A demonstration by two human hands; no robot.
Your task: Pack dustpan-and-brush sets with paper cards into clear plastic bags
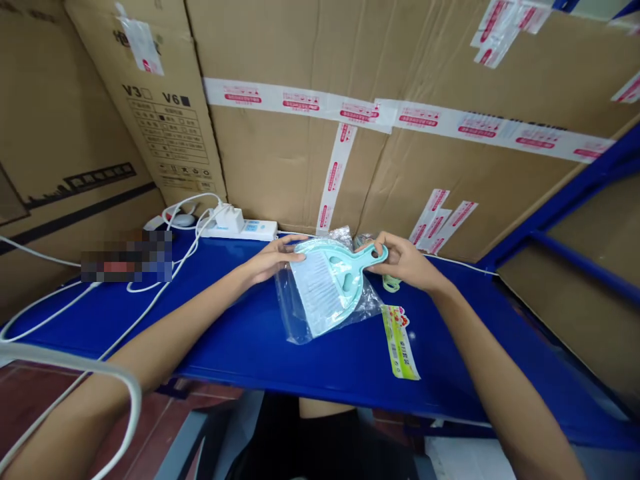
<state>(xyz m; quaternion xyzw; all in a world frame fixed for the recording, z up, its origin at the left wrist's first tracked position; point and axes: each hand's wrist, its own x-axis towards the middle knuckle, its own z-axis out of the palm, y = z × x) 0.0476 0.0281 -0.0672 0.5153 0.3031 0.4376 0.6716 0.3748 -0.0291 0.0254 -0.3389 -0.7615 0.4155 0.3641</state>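
A small light-blue brush and dustpan set (345, 277) is held above the blue table, its white bristles (320, 290) facing up. My right hand (400, 260) grips the handle end, fingers closed around it. At the upper left edge, my left hand (277, 257) pinches the set's rim between thumb and fingers. A clear plastic bag (295, 320) lies under and around the set; whether the set is inside it I cannot tell. A green and yellow printed card (400, 343) lies on the table below my right hand.
Cardboard sheets (280, 160) stand behind the blue table (280, 360). A white power strip (260, 230) with plugs sits at the back left. White cables (150, 303) run across the left side. A pale green item (391, 284) lies behind my right hand.
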